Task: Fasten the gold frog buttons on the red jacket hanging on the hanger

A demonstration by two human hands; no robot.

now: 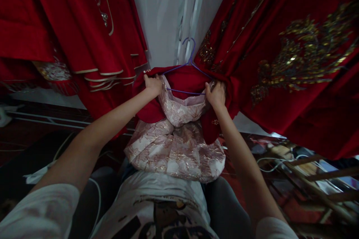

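A red garment (183,78) with a pale pink patterned lining (176,145) hangs on a blue wire hanger (188,65) straight in front of me. My left hand (153,84) is closed on the garment's left shoulder. At the right shoulder, my right hand (215,95) grips the red cloth with fingers curled round it. The lining spills down in folds between my forearms. The hanger's hook points up against a white wall.
Red embroidered garments (84,26) hang at the left, and a large red one with gold embroidery (303,56) at the right. White straps (193,11) run down the wall. Wooden chair parts (316,179) and cables lie on the floor at the lower right.
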